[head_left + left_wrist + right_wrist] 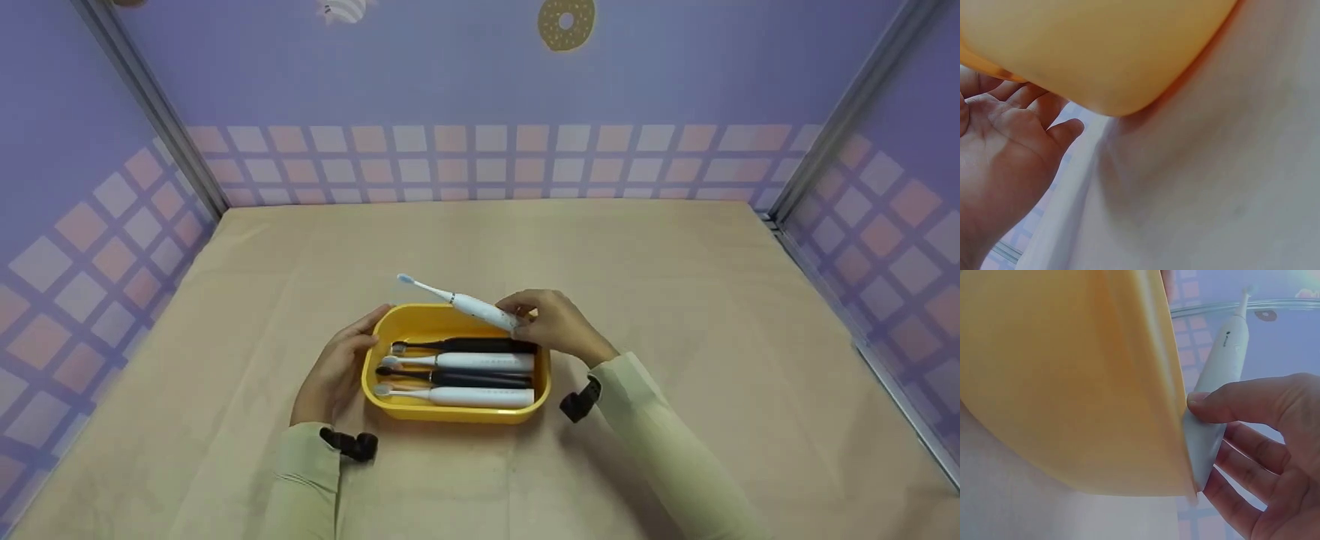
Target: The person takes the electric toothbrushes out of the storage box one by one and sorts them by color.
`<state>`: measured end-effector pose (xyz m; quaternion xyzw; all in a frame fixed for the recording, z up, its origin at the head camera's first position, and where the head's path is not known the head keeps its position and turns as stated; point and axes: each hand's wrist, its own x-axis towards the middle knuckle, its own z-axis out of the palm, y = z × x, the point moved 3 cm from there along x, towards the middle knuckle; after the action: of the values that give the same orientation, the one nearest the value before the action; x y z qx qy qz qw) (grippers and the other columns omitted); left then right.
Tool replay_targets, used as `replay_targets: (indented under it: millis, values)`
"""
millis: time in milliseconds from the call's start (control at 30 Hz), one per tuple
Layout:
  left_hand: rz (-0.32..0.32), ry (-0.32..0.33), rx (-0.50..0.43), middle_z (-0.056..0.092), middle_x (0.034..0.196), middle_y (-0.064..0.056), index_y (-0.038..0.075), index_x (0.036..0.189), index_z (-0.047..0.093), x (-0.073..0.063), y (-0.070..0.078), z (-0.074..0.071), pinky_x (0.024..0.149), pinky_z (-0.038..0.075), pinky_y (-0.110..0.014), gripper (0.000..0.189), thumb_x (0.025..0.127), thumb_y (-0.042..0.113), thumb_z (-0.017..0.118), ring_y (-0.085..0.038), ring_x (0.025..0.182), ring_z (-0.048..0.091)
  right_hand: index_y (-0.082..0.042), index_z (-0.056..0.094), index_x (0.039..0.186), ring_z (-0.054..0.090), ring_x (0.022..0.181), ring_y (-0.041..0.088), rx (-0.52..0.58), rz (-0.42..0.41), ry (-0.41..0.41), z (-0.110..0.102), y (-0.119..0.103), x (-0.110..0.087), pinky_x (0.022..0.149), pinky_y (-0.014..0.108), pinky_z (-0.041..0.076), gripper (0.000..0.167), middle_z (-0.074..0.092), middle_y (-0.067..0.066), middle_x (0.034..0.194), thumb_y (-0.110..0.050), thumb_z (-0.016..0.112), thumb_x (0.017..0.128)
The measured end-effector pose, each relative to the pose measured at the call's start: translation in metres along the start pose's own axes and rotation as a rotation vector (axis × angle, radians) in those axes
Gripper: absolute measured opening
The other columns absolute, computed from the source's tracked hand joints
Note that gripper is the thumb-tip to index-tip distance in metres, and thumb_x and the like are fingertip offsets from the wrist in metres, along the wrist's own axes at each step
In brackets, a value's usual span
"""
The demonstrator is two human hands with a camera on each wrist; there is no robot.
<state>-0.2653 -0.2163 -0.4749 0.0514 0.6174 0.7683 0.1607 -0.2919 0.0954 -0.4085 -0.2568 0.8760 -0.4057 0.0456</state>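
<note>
A white electric toothbrush (480, 309) slants above the back right rim of a yellow box (442, 415), its brush head pointing up and left. My right hand (559, 322) pinches the lower end of its handle; the right wrist view shows thumb and fingers on the white handle (1221, 365), close against the box wall (1072, 382). Inside the box lie two white toothbrushes (484, 397) and two black toothbrushes (487, 345), side by side with heads to the left. My left hand (337, 367) touches the box's left side with extended, relaxed fingers, partly hidden behind the wall (1100, 50).
A beige cloth (675, 270) covers the table beneath the box. Purple walls (480, 90) with pink and white squares enclose the back and both sides, with metal posts (847, 105) at the corners. Each wrist wears a black camera strap (581, 401).
</note>
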Motion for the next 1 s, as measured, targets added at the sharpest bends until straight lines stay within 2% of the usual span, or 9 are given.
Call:
replay_targets:
  millis: [400,600,800,1000]
  values:
    - [0.0,0.014,-0.006,0.017,0.162,0.001,0.01,0.154,0.023,0.002,0.001,0.001,0.115,0.029,-0.027,0.056,0.099,0.002,0.032,-0.014,0.149,0.015,-0.01,0.07,0.114,0.062,0.099,0.022,0.158,-0.018,0.086,-0.003,0.004,-0.002,0.089,0.038,0.056,0.039,0.068,0.007,0.11,0.004,0.07,0.077]
    - [-0.002,0.006,-0.003,0.014,0.162,0.0,0.009,0.154,0.021,0.002,0.001,0.002,0.116,0.027,-0.028,0.057,0.099,0.001,0.031,-0.015,0.149,0.012,-0.005,0.067,0.116,0.062,0.099,0.025,0.241,-0.023,0.15,-0.005,0.009,-0.005,0.087,0.038,0.057,0.04,0.068,0.013,0.107,0.007,0.07,0.078]
    - [-0.003,0.013,-0.007,0.016,0.162,0.0,0.01,0.154,0.022,0.001,0.0,0.002,0.117,0.026,-0.03,0.056,0.099,0.002,0.031,-0.015,0.149,0.015,0.004,0.06,0.122,0.062,0.106,0.033,0.276,-0.028,0.218,-0.009,0.011,-0.007,0.089,0.044,0.056,0.043,0.064,0.021,0.115,0.008,0.069,0.08]
    - [-0.01,0.022,0.004,0.017,0.162,0.0,0.012,0.154,0.023,0.0,0.001,0.001,0.117,0.025,-0.03,0.057,0.099,0.003,0.031,-0.015,0.149,0.016,0.002,0.06,0.121,0.062,0.107,0.029,0.305,-0.014,0.296,-0.015,0.015,-0.007,0.091,0.042,0.056,0.043,0.064,0.019,0.115,0.006,0.071,0.08]
